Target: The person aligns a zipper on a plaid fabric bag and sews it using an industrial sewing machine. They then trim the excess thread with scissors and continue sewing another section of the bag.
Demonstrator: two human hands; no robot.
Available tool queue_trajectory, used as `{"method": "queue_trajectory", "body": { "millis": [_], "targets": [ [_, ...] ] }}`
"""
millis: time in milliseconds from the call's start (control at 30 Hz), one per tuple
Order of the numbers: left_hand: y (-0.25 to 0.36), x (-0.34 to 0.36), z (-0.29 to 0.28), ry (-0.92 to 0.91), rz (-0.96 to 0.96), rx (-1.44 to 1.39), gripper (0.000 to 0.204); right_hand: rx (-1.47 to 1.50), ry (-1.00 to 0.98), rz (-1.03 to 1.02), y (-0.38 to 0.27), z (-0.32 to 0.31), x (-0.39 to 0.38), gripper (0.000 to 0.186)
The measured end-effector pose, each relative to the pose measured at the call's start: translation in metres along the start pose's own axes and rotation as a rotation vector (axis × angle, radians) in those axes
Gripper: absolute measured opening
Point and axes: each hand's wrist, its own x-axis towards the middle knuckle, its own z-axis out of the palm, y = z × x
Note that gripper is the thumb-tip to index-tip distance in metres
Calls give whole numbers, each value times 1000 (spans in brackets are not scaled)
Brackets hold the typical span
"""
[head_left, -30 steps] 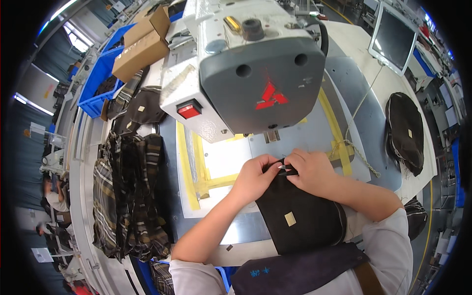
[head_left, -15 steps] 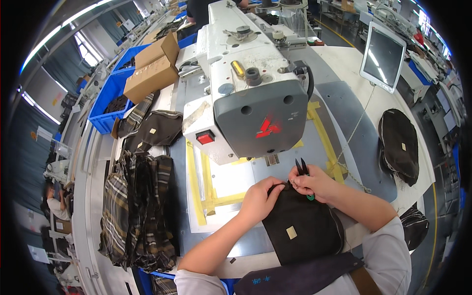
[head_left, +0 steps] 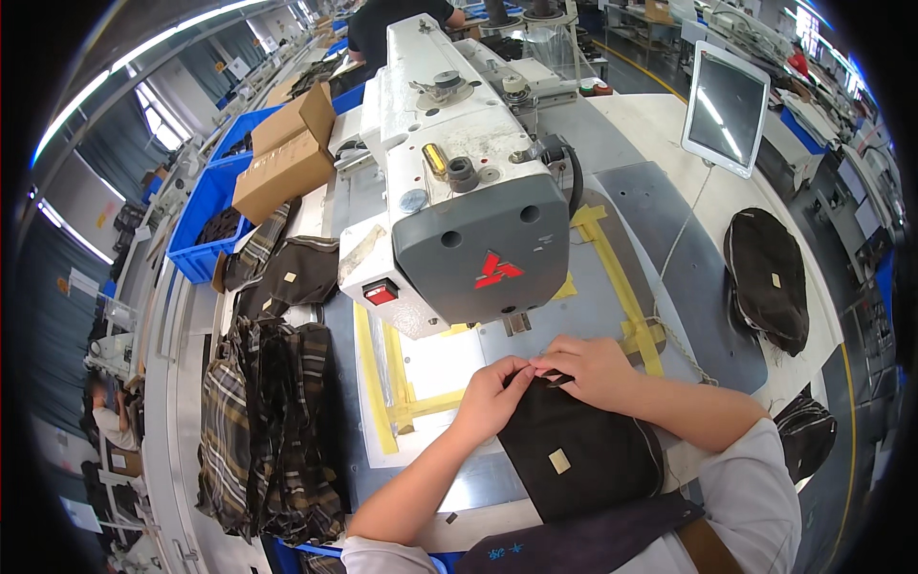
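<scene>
A dark brown fabric piece (head_left: 593, 459) with a small cream label lies at the table's near edge, its lower part at my lap. My left hand (head_left: 492, 397) pinches its top edge between thumb and fingers. My right hand (head_left: 595, 375) is closed right beside it, fingertips meeting the left's at the same edge. A dark blade tip of the thread snips (head_left: 558, 381) shows under the right fingers; the rest is hidden by the hand. Just beyond both hands stands the white and grey sewing machine head (head_left: 483, 244).
Plaid fabric pieces (head_left: 263, 430) are piled at left, with brown labelled pieces (head_left: 306, 273) behind them. A cardboard box (head_left: 282, 167) and blue bin (head_left: 206, 253) stand farther back. At right are a brown pouch-like piece (head_left: 768, 277), a screen (head_left: 727, 110) and a hanging cord (head_left: 662, 263).
My right hand has turned over and moved left to meet the left hand; the snips' blades, which pointed up, are now mostly hidden beneath it. The view has shifted slightly.
</scene>
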Motion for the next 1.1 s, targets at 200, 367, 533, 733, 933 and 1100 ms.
{"method": "queue_trajectory", "body": {
  "millis": [200,367,533,733,933,1100],
  "targets": [
    [-8,1,-1,-23,-18,-38,21,-46,19,45,4,-4,6,22],
    [-10,0,0,11,-35,-72,21,105,100,103,6,-9,6,21],
    [-11,1,0,-3,-11,-104,21,-8,4,-21,4,-1,1,30],
    [-8,2,-2,-15,-30,-27,21,-115,-16,-145,8,2,4,23],
    [-7,3,0,18,-31,-18,19,-39,-17,52,9,-7,7,19],
    [-4,3,1,38,-13,-27,19,300,-98,165,7,-10,6,15]
  ]
}}
